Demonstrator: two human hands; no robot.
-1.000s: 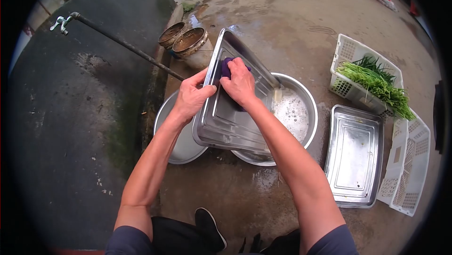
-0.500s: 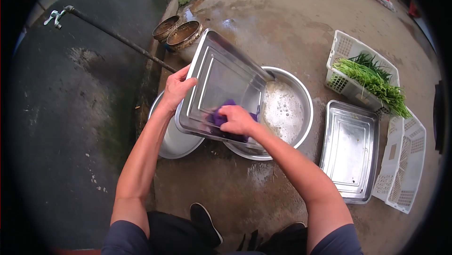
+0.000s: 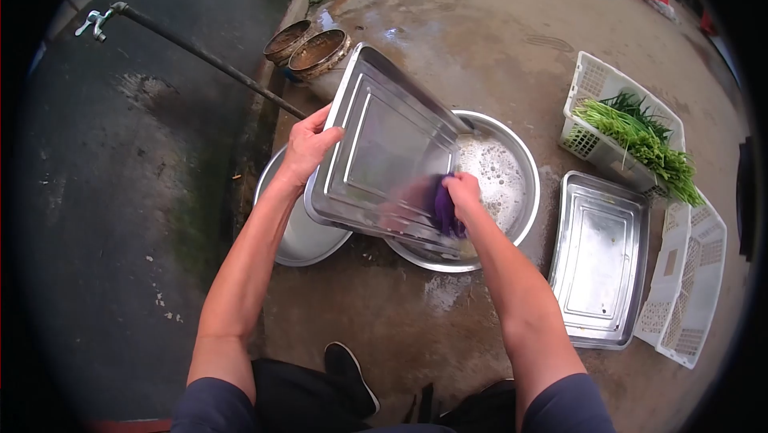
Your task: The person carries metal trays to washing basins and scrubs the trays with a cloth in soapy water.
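A rectangular metal tray [image 3: 384, 145] is held tilted over a round metal basin [image 3: 524, 229] of foamy water. My left hand [image 3: 308, 145] grips the tray's left rim, thumb on the inner side and fingers behind. In my right hand [image 3: 464, 193] is a bunched purple cloth [image 3: 445, 211], at the tray's lower right part beside the basin. The right fingers are closed round the cloth and partly hidden. Beneath the tray's left side stands a second round basin [image 3: 304, 241], partly covered by it.
At right lie another metal tray [image 3: 600, 261], a white plastic basket [image 3: 588, 85] with green vegetables [image 3: 640, 137] and another white basket [image 3: 680, 297]. Two dirty buckets [image 3: 320, 51] stand behind. A tap [image 3: 96, 23] and pipe [image 3: 200, 59] run along the dark wall at left.
My right hand has slid the purple cloth rightward across the tray, from its lower middle to its right side. My left hand keeps its grip on the rim.
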